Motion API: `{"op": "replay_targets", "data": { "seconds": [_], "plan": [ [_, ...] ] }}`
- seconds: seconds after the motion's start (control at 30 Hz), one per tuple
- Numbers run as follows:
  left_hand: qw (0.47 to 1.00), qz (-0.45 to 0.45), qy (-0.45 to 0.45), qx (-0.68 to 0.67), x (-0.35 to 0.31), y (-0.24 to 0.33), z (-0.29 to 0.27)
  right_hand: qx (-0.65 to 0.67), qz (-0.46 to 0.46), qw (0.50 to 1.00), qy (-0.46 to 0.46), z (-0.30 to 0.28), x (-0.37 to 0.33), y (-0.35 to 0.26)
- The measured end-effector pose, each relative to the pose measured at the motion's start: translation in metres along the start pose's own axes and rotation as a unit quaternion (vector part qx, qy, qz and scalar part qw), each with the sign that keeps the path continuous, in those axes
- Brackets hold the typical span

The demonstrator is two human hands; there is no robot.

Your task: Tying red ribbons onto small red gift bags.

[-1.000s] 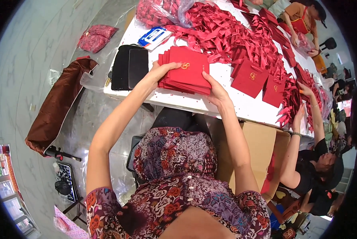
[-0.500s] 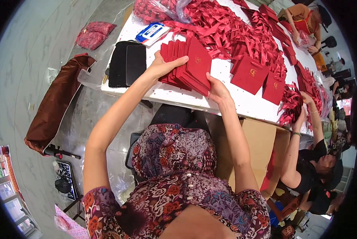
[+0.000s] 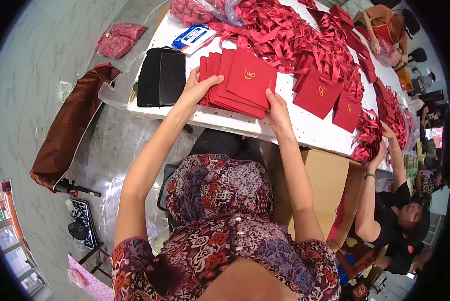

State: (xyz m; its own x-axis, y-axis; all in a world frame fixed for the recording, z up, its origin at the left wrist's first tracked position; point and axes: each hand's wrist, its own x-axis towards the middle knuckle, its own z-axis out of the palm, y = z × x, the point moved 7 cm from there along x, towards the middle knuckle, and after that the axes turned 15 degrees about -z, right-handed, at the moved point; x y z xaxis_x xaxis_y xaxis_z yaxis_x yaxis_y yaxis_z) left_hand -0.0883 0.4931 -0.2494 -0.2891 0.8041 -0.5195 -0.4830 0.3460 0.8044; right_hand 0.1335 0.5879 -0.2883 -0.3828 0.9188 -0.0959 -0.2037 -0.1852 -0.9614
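Note:
Several flat red squares [image 3: 251, 86], like small pouches or envelopes with a gold emblem, lie in an overlapping stack at the table's near edge. My left hand [image 3: 197, 90] grips the stack's left side, thumb on top and fingers behind. At the opposite side, my right hand [image 3: 279, 109] pinches the edge of the top red square between thumb and fingers. That top square sits shifted to the right over the others. To the right lie more red squares [image 3: 318, 95] with the same emblem, beside a heap of red ribbons [image 3: 285, 35].
A black phone-like slab [image 3: 172, 79] on a dark cloth and a blue-white packet [image 3: 194, 38] lie left on the white table [image 3: 220, 122]. An open cardboard box [image 3: 325, 173] stands below right. A co-worker's hands [image 3: 383, 143] touch ribbons at the right.
The stack has turned flatter and faces up more. Its top square has slid to the right with my right hand, and my left hand has moved slightly left and down.

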Motion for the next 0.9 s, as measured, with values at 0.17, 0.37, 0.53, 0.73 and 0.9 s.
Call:
{"op": "replay_targets", "data": {
  "seconds": [0.17,0.37,0.53,0.73,0.9],
  "plan": [
    [0.993,0.067,0.042,0.085,-0.017,0.009,0.014,-0.001,0.022,1.000,0.004,-0.012,0.004,0.008],
    [0.973,0.133,0.011,0.188,-0.034,0.023,0.029,0.026,0.068,0.997,-0.003,-0.028,0.010,0.024],
    [0.970,0.138,-0.006,0.199,-0.035,0.025,0.029,0.049,0.072,0.996,0.013,-0.026,0.006,0.020],
    [0.989,0.053,-0.006,0.135,-0.026,0.014,0.015,0.079,0.070,0.994,0.020,-0.028,0.003,0.016],
    [1.000,0.001,0.009,0.012,-0.009,-0.007,-0.008,0.030,0.032,0.998,0.048,-0.033,-0.002,-0.015]
  ]
}}
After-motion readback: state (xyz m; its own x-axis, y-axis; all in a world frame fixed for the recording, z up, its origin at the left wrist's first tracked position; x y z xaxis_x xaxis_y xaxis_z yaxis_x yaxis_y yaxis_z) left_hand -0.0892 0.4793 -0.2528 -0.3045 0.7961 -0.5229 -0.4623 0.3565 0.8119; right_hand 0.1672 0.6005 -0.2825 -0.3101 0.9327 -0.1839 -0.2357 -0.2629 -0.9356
